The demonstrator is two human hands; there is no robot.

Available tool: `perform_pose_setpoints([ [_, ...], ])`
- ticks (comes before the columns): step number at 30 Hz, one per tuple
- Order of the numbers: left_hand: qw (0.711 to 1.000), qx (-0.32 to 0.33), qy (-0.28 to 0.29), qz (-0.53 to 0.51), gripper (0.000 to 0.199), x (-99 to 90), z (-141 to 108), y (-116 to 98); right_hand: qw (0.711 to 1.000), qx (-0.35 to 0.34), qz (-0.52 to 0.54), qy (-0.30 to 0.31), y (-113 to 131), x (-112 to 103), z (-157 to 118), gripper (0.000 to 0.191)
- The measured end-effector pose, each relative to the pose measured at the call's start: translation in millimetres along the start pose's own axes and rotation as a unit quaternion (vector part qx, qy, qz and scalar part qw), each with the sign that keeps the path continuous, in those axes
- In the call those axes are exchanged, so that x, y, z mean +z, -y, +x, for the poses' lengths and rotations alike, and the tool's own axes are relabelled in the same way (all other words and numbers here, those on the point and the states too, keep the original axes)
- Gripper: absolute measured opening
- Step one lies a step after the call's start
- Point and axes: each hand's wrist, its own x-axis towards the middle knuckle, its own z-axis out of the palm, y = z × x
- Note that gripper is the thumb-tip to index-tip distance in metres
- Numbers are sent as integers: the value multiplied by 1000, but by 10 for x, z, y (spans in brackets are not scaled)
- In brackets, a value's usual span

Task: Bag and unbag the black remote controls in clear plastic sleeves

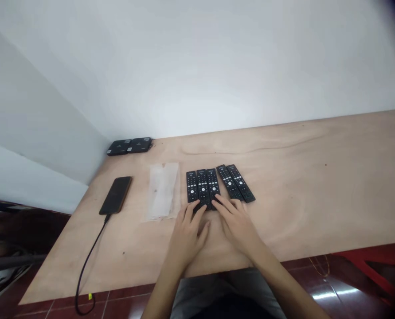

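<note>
Several black remote controls lie on the wooden table. Three stand side by side: a left remote (192,184), a middle remote (202,181) and a right remote (213,179). A slanted pair, one remote (228,180) against another remote (240,179), lies just to their right. My left hand (187,230) rests with fingers spread over the lower ends of the left and middle remotes. My right hand (237,221) has its fingers stretched out, touching the lower end of the right remote and close to the slanted pair. The fingers hide the lower ends of some remotes.
Clear plastic sleeves (164,190) lie left of the remotes. Farther left is a phone (116,195) with a black cable (91,254) hanging over the table's front edge. Two black boxes (130,145) sit at the back left corner by the wall. A red stool (372,266) stands at right.
</note>
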Motion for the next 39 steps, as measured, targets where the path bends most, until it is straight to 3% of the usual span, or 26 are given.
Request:
perform_pose_setpoints([
  [6, 1000, -9, -15, -5, 48, -14, 1, -6, 998, 37, 11, -45, -17, -7, -12, 56],
  [11, 1000, -9, -18, 0, 47, -18, -4, -15, 989, 92, -54, -104, -61, -3, -95, 44],
  [25, 1000, -7, -21, -9, 44, -26, 3, -27, 985, 114, -85, -95, 29, -175, -523, 37],
  [39, 1000, -6, -18, -14, 42, -24, 8, -31, 996, 58, -19, -62, -31, -120, -481, 56],
])
